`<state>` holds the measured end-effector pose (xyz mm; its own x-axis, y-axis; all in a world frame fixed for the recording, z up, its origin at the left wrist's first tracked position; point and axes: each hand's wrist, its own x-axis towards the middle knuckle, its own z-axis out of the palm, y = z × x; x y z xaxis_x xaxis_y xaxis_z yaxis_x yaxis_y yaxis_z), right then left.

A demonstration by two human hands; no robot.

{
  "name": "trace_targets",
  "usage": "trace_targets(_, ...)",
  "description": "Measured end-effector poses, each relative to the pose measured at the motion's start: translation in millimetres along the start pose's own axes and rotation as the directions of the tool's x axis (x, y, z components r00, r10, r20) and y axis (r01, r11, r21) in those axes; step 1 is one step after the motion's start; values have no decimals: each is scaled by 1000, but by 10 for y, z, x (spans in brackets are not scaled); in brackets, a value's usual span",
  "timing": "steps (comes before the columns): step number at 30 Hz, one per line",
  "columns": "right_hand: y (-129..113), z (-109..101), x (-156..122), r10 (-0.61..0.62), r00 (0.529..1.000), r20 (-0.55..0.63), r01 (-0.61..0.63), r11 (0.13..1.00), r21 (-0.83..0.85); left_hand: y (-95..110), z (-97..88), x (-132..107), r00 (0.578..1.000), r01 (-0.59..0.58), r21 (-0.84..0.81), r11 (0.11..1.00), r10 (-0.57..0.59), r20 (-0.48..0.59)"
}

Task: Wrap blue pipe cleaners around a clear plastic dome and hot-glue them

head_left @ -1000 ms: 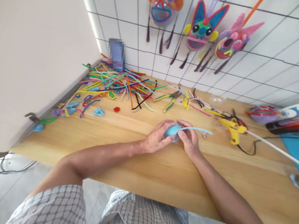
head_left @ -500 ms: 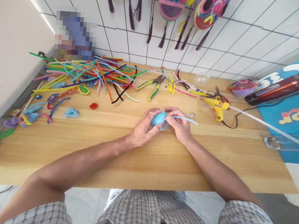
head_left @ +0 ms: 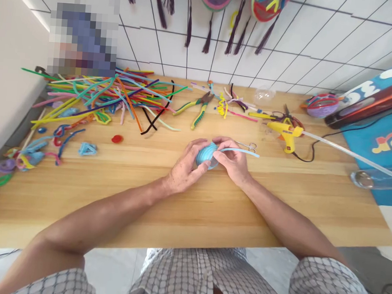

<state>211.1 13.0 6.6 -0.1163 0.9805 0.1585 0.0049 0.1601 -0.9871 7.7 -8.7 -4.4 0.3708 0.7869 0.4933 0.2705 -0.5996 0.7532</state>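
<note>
Between my two hands, above the wooden table (head_left: 137, 214), is a rounded form wrapped in light blue pipe cleaner (head_left: 206, 154); a clear plastic part shows at its lower right. My left hand (head_left: 188, 166) curls around its left side, thumb below and fingers over the top. On the right side, my right hand (head_left: 233, 161) pinches the light blue pipe cleaner (head_left: 242, 150), whose free end sticks out to the right. Small scissors (head_left: 252, 147) lie just behind my right hand, their blades partly hidden.
Loose coloured pipe cleaners (head_left: 119, 97) are heaped at the back left. Pliers (head_left: 198, 109) lie at the back middle. To the right are a yellow glue gun (head_left: 287, 134) with a long glue stick and cord, and a red-brown flask (head_left: 370, 105). A red cap (head_left: 117, 139) sits left of my hands.
The camera view has tilted down and shifted slightly, moving the wall decorations higher. Both hands keep their hold on the blue-wrapped form, with only slight finger movement.
</note>
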Motion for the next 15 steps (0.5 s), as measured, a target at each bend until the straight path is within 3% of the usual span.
trace_targets(15, -51, -3, -34, 59, 998, 8, -59, 998, -4, 39, 20, -3, 999, -28, 35, 999, 28, -18)
